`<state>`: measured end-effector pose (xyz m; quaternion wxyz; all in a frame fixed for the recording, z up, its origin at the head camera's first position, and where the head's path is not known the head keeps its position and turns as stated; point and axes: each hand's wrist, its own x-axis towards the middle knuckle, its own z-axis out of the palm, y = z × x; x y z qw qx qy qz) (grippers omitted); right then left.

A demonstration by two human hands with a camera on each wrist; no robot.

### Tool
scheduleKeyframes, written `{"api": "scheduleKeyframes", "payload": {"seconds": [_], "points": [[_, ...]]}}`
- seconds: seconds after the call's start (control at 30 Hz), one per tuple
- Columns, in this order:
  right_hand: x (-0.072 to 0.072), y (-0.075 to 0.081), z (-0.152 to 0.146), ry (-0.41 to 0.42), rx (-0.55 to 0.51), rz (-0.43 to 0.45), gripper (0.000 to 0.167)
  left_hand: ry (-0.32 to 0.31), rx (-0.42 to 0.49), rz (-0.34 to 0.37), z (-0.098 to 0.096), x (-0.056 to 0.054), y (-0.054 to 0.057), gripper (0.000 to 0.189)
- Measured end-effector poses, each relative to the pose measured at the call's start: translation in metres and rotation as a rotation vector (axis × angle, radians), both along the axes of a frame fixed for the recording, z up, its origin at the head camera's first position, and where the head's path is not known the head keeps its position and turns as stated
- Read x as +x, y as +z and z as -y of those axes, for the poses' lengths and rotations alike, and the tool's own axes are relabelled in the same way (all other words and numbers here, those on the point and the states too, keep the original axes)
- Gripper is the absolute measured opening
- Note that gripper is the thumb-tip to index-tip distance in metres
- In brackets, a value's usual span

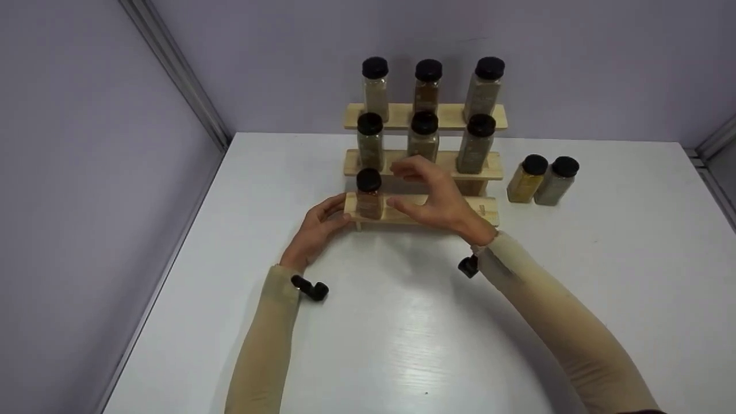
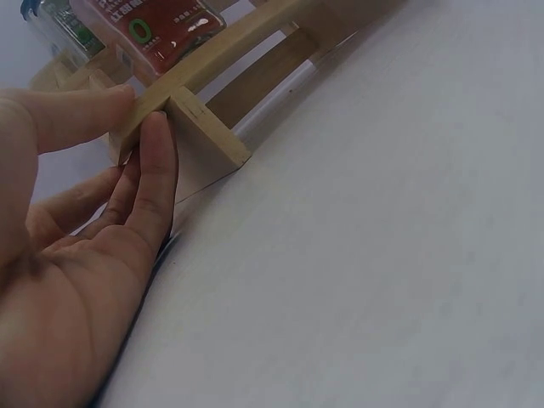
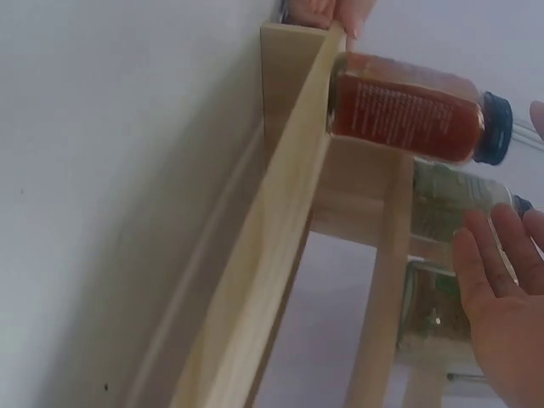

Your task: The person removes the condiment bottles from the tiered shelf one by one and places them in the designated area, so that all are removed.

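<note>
A three-tier wooden spice rack (image 1: 443, 209) stands against the back wall. My left hand (image 1: 316, 231) grips the left end of its lowest shelf, thumb on top and fingers beneath, as the left wrist view shows. On that shelf, at the left, a black-capped spice jar of red powder (image 1: 369, 201) stands upright. My right hand (image 1: 436, 198) hovers just right of this jar, fingers spread from the thumb and holding nothing. In the right wrist view the red jar (image 3: 408, 109) is apart from the visible fingers (image 3: 501, 259).
Three spice jars line the top shelf, including a brown one (image 1: 426, 95). Three more stand on the middle shelf, among them a greenish jar (image 1: 371, 146). Right of the rack, a yellow jar (image 1: 523, 184) and a grey jar (image 1: 554, 187) stand on the white table (image 1: 368, 322).
</note>
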<state>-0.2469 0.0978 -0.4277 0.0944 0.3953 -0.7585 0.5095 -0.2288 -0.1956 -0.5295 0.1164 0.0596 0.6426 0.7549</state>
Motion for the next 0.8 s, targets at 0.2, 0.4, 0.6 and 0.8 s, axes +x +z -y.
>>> {"api": "scheduleKeyframes", "payload": {"seconds": [0.2, 0.4, 0.6, 0.8], "points": [[-0.004, -0.013, 0.013, 0.014, -0.013, 0.046, 0.058, -0.005, 0.027, 0.029, -0.001, 0.001, 0.002, 0.060], [-0.008, -0.021, 0.023, 0.015, -0.006, 0.104, 0.062, 0.001, 0.022, 0.016, 0.000, 0.001, 0.002, 0.059], [-0.011, -0.028, 0.030, 0.005, 0.012, 0.142, 0.063, -0.001, 0.035, 0.015, 0.001, 0.001, 0.000, 0.058], [-0.012, -0.031, 0.037, 0.027, -0.003, 0.189, 0.059, 0.005, 0.007, 0.012, 0.000, 0.000, 0.001, 0.060]]}}
